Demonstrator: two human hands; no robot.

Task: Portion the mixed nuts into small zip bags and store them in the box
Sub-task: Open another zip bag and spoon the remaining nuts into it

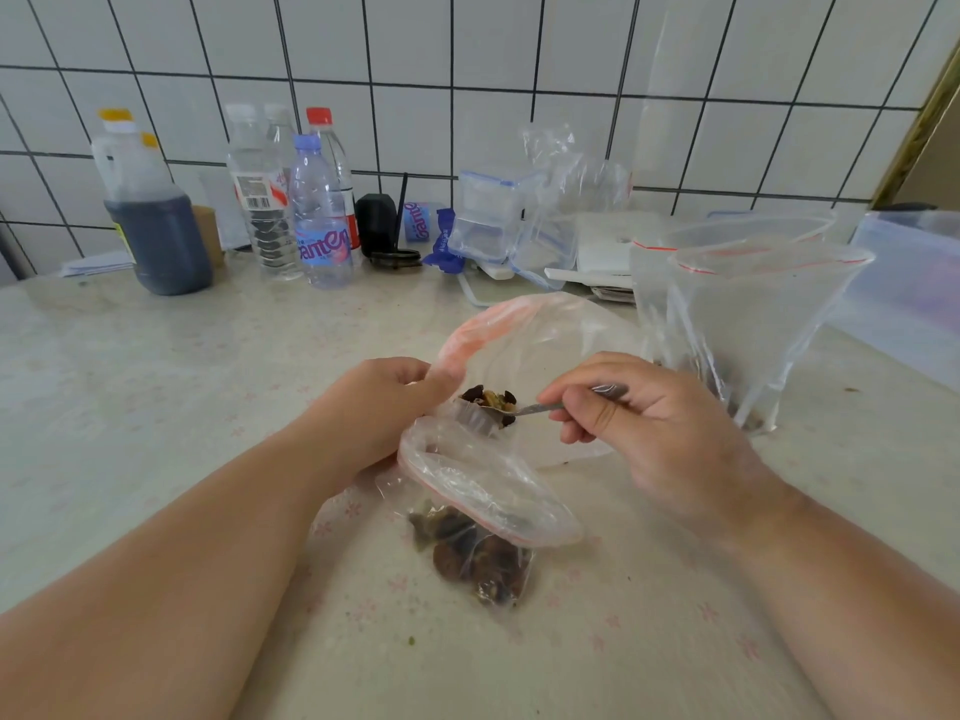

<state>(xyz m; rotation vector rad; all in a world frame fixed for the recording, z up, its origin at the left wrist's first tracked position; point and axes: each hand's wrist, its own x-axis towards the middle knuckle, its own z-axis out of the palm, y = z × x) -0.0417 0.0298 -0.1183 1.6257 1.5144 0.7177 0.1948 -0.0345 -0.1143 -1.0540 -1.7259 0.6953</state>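
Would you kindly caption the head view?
Right hand spoons mixed nuts toward small zip bag, left hand holding it open.

colours and patterns on the counter

the pale beige countertop (156, 387) carries a faint print of small pink flowers. behind it, the white square wall tiles (415, 39) are lined with dark grout. the small clear zip bag (483, 517) has a thin red seal stripe and holds dark brown and tan mixed nuts (475, 561). the silver metal spoon (524, 407) bears brown, black and yellowish pieces. the tall clear zip bags (748, 324) show red seal lines at the rim. the big plastic jug (150, 215) holds near-black liquid under yellow caps. one clear water bottle (319, 220) has a lilac cap and pink-and-blue label; another bottle (332, 163) has a red cap.
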